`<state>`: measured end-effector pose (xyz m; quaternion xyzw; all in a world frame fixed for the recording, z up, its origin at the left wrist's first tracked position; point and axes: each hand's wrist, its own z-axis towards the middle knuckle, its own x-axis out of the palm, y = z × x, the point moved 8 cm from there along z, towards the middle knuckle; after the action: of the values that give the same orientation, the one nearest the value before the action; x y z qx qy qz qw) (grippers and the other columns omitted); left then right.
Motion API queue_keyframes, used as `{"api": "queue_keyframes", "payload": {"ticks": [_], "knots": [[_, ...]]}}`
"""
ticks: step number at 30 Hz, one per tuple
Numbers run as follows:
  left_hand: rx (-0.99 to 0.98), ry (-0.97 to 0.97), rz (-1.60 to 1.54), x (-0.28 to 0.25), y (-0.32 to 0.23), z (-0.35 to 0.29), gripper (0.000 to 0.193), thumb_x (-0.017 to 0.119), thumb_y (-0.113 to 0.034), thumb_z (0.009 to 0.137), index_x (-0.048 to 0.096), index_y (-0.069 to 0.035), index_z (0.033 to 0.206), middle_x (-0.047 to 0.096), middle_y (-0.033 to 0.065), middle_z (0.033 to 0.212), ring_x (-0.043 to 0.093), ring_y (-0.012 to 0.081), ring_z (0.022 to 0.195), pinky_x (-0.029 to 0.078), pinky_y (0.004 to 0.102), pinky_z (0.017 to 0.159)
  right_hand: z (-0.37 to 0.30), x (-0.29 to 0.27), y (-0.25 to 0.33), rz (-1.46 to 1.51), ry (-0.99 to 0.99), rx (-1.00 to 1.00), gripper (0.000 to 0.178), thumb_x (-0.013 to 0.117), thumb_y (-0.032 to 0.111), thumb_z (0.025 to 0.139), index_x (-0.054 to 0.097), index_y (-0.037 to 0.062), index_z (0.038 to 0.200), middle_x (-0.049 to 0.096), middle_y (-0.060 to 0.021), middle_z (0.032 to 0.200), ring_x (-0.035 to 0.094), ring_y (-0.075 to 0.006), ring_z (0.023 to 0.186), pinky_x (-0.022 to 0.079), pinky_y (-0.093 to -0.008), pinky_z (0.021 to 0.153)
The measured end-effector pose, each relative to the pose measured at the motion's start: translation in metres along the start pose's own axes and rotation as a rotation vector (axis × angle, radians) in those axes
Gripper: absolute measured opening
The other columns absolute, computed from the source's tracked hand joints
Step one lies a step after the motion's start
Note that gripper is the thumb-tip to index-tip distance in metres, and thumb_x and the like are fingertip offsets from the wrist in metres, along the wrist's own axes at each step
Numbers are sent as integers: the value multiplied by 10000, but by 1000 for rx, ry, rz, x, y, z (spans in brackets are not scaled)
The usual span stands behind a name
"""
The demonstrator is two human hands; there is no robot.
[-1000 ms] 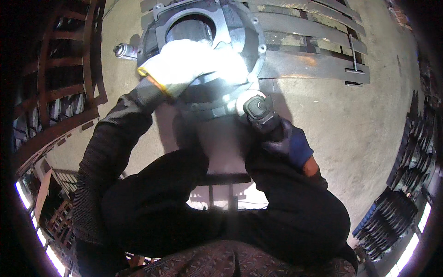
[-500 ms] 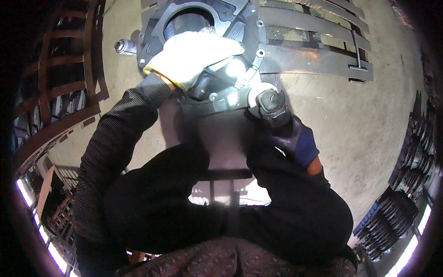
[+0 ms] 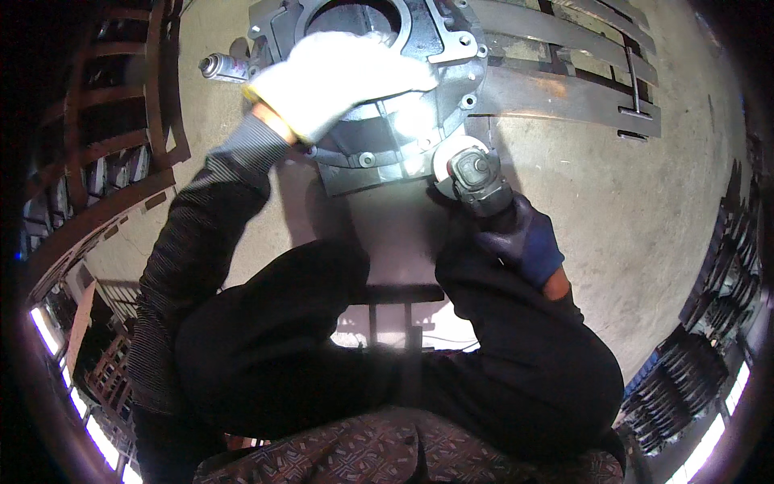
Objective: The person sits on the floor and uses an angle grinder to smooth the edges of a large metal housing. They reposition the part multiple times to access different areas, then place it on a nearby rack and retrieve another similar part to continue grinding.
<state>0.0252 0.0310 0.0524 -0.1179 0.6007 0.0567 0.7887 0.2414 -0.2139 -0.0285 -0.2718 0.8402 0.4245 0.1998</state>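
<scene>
My left hand [image 3: 330, 85], in a white glove washed out by bright light, lies across a grey metal casting [image 3: 451, 81] with a large round opening. Its fingers stretch to the right over the casting. Dark blue covers my right hand [image 3: 524, 242], which is wrapped round the body of an angle grinder [image 3: 481, 181]. The grinder's pale disc [image 3: 448, 156] is beside the casting's lower right rim; whether they touch, I cannot tell. Under the casting's near edge a flat grey block [image 3: 363, 179] shows.
A spray can [image 3: 226, 68] lies left of the casting. Grey slats [image 3: 556, 97] spread at the far right, with a metal T-shaped bar [image 3: 634, 89] on them. Brown metal racks [image 3: 113, 137] line the left. Dark stacked parts [image 3: 677, 387] stand at the lower right.
The casting has turned slightly clockwise, its round opening shifting right, with my left hand still on it. My right hand and the grinder have moved only a little.
</scene>
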Motion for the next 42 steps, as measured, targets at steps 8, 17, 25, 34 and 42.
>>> {"api": "queue_keyframes", "payload": {"ticks": [8, 17, 25, 34, 42], "knots": [[-160, 124, 135, 31, -5, 13, 375, 562, -371, 1070, 669, -408, 1428, 738, 108, 1105, 749, 269, 924, 598, 373, 809, 6, 10, 7, -44, 68, -77, 929, 886, 511, 783, 539, 91, 1535, 741, -238, 1275, 723, -428, 1165, 597, -485, 989], [-186, 117, 131, 33, -3, 14, 361, 533, -475, 1092, 754, -319, 1332, 757, 141, 1090, 762, 274, 915, 600, 391, 784, 19, 18, 21, -62, 79, -122, 847, 872, 496, 780, 564, 107, 1468, 754, -266, 1127, 724, -487, 1045, 599, -543, 894], [-167, 150, 121, 24, -7, 9, 361, 566, -457, 1069, 737, -302, 1348, 747, 135, 1161, 748, 282, 998, 577, 403, 863, 27, 27, 14, -68, 111, -125, 853, 872, 474, 796, 547, 87, 1485, 746, -274, 1155, 721, -477, 1073, 598, -535, 912], [-128, 114, -46, 17, 31, -21, 379, 595, -401, 1048, 667, -50, 1170, 704, 169, 999, 684, 369, 1010, 524, 465, 908, 1, 9, -6, 41, 44, -21, 947, 903, 513, 762, 546, 82, 1527, 743, -231, 1278, 714, -407, 1199, 591, -470, 1000], [-168, 219, 151, 43, 13, -6, 401, 619, -349, 1052, 668, -296, 1446, 709, 169, 1317, 723, 325, 1101, 567, 409, 953, 3, 11, 1, -43, 73, -55, 925, 887, 501, 765, 543, 103, 1526, 744, -233, 1261, 722, -429, 1150, 599, -495, 978]]}}
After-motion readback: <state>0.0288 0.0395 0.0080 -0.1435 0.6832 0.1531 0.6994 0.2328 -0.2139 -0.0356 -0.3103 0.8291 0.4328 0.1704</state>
